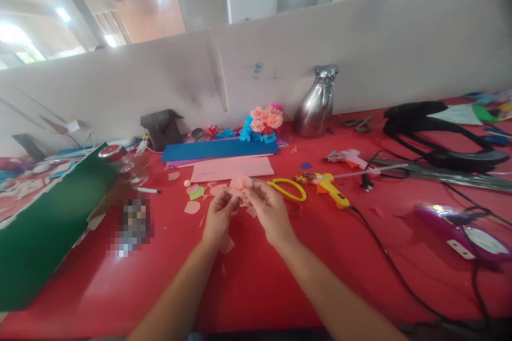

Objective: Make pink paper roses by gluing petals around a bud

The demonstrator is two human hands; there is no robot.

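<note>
Between my fingertips, above the red table, is a small peach craft flower [240, 183] with petals round its middle. My left hand [221, 209] pinches it from the left. From the right, the fingers of my right hand [269, 208] close on it too. Cut peach petals [192, 207] and a green leaf-shaped piece [197, 193] lie just left of my hands. A yellow-handled pair of scissors [288, 189] rests right of my right hand, against a yellow glue gun [330, 187]. Behind my hands lies a pink sheet [232, 168].
Finished peach and blue flowers [262, 123] stand on blue sheets [220, 151] at the back, near a steel jug [318, 104]. A green board [60, 224] stands at left beside a jar [124, 162]. A pink glue gun [352, 160], cords and a magenta power strip [460, 232] lie right.
</note>
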